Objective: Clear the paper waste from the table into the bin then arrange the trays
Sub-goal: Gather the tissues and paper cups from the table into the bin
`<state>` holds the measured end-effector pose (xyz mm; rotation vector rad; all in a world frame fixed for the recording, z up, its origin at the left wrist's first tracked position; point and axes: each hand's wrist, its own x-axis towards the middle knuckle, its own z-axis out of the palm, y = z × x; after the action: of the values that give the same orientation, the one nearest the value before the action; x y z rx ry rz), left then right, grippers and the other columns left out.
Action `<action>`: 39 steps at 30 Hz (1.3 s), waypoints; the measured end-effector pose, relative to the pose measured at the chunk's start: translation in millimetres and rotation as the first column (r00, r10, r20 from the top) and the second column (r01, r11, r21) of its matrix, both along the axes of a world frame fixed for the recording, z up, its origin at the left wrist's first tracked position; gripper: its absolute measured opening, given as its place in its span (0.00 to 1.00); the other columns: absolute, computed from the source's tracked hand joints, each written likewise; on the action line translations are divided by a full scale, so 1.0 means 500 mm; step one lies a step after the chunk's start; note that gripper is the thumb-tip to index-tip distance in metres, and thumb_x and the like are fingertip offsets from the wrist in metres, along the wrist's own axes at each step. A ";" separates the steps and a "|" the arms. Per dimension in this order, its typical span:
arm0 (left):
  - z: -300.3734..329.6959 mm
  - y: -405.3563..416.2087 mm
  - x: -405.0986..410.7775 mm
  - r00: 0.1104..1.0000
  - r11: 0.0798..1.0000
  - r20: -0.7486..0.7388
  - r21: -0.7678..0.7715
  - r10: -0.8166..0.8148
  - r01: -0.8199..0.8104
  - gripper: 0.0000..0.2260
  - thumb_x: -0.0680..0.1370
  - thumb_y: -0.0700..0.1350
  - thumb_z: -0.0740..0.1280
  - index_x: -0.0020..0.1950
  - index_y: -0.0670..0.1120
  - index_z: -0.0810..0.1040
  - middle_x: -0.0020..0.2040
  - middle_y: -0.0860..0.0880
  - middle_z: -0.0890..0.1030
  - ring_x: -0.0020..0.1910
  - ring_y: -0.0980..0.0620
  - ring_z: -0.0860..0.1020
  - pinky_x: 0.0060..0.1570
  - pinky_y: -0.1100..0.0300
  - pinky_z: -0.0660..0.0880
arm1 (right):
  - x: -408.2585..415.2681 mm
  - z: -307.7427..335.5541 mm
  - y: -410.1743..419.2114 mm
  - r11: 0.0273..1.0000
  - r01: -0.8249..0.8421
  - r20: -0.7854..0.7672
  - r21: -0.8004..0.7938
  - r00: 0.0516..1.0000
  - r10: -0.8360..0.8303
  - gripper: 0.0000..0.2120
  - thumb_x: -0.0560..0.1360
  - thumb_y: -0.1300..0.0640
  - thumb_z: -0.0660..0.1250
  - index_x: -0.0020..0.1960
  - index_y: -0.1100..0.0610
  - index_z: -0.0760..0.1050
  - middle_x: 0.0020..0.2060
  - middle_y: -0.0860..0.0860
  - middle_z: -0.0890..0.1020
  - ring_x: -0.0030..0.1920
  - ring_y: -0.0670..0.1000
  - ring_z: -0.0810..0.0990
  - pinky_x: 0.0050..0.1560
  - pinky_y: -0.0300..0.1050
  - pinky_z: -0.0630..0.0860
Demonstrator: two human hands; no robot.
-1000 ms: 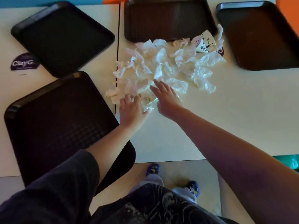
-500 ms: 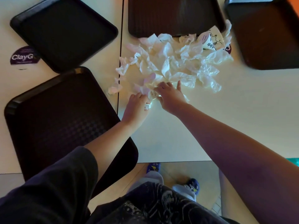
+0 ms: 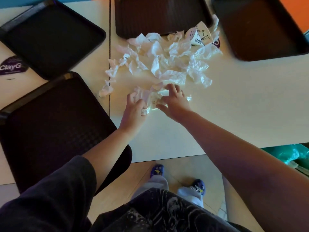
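Observation:
A heap of crumpled white paper napkins [image 3: 163, 64] is spread over the middle of the white table [image 3: 242, 106]. A crushed paper cup [image 3: 199, 35] with writing lies at the heap's far right edge. My left hand [image 3: 133, 109] and my right hand [image 3: 175, 101] are at the near edge of the heap. Both grip a wad of crumpled paper [image 3: 151, 97] between them, fingers curled into it. Several dark trays lie around: a big one at the near left [image 3: 55, 124], one at the far left [image 3: 51, 37], one at the far middle [image 3: 160, 14] and one at the far right [image 3: 260, 25].
A bin with a green liner [image 3: 291, 154] shows at the right, below the table's edge. A purple sticker [image 3: 11, 66] is on the left tabletop. A seam [image 3: 109, 47] separates two tabletops. The near-left tray overhangs the table's front edge.
Both hands have drawn together and bunched paper from the heap's near edge into a wad between them. A loose scrap stays behind at the seam on the left.

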<state>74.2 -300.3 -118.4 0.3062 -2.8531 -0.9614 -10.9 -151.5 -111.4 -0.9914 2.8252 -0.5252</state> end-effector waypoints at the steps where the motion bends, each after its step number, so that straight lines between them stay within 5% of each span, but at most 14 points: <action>1: -0.001 0.004 -0.001 1.000 1.000 0.003 0.015 -0.005 0.005 0.06 0.71 0.29 0.63 0.44 0.36 0.75 0.67 0.40 0.64 0.67 0.45 0.67 0.47 0.63 0.70 | 0.001 0.003 0.005 0.999 0.033 0.032 -0.041 0.999 -0.032 0.14 0.72 0.51 0.68 0.47 0.62 0.80 0.64 0.60 0.68 0.65 0.62 0.64 0.62 0.57 0.68; 3: -0.003 0.012 -0.004 0.999 0.999 0.010 0.031 -0.036 0.036 0.05 0.71 0.29 0.63 0.43 0.37 0.75 0.68 0.39 0.66 0.68 0.45 0.66 0.49 0.63 0.69 | 0.001 0.007 0.011 0.996 0.073 0.078 -0.054 0.995 -0.068 0.14 0.71 0.53 0.70 0.49 0.62 0.77 0.66 0.59 0.65 0.64 0.61 0.65 0.57 0.55 0.72; 7: -0.008 0.025 -0.013 0.999 1.000 0.052 -0.018 -0.006 0.006 0.09 0.69 0.29 0.64 0.46 0.38 0.77 0.49 0.39 0.78 0.50 0.39 0.73 0.44 0.58 0.68 | -0.011 0.007 0.014 0.995 0.068 0.107 -0.069 0.992 -0.060 0.24 0.69 0.57 0.72 0.61 0.61 0.67 0.71 0.57 0.60 0.67 0.60 0.65 0.61 0.55 0.70; 13: -0.011 0.028 -0.012 0.997 1.000 0.070 -0.005 -0.011 0.011 0.11 0.69 0.29 0.64 0.48 0.39 0.77 0.49 0.43 0.78 0.48 0.43 0.71 0.41 0.63 0.65 | -0.021 0.001 0.008 0.995 0.083 0.214 -0.054 0.974 -0.070 0.39 0.69 0.63 0.72 0.73 0.54 0.55 0.70 0.53 0.63 0.70 0.58 0.61 0.65 0.55 0.68; 18: -0.005 0.025 -0.018 0.997 0.999 0.066 0.006 -0.042 0.041 0.16 0.69 0.30 0.62 0.55 0.40 0.75 0.52 0.41 0.77 0.52 0.41 0.73 0.43 0.61 0.67 | -0.028 0.008 -0.004 0.992 0.126 0.221 0.025 0.967 -0.129 0.26 0.68 0.62 0.73 0.63 0.59 0.69 0.63 0.60 0.63 0.62 0.59 0.64 0.57 0.52 0.73; 22: -0.002 0.025 -0.026 0.996 0.997 0.062 0.036 -0.066 0.063 0.27 0.70 0.30 0.61 0.68 0.44 0.67 0.58 0.42 0.76 0.53 0.43 0.76 0.45 0.59 0.72 | -0.029 0.008 -0.010 0.987 0.154 0.213 0.038 0.964 -0.158 0.21 0.68 0.65 0.70 0.59 0.62 0.69 0.61 0.61 0.65 0.62 0.59 0.64 0.58 0.52 0.69; 29: -0.008 0.007 -0.027 0.989 0.990 0.038 -0.008 -0.143 0.143 0.12 0.66 0.28 0.63 0.46 0.39 0.77 0.56 0.43 0.72 0.55 0.47 0.74 0.46 0.60 0.73 | -0.029 0.014 -0.019 0.980 0.199 0.170 -0.028 0.967 -0.191 0.17 0.70 0.66 0.66 0.58 0.61 0.70 0.56 0.59 0.73 0.60 0.59 0.66 0.52 0.49 0.68; 39: 0.049 0.026 -0.055 0.993 0.995 -0.086 -0.048 -0.087 0.083 0.10 0.68 0.33 0.68 0.49 0.37 0.77 0.51 0.43 0.80 0.52 0.43 0.74 0.45 0.68 0.64 | -0.031 0.062 0.035 0.808 0.434 0.358 -0.398 0.885 -0.299 0.15 0.72 0.71 0.61 0.58 0.66 0.72 0.57 0.64 0.71 0.52 0.58 0.71 0.46 0.37 0.65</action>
<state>46.9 -287.2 -94.0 0.1354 -2.8232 -0.9005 -26.2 -133.7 -80.4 -0.3419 2.6769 -1.3312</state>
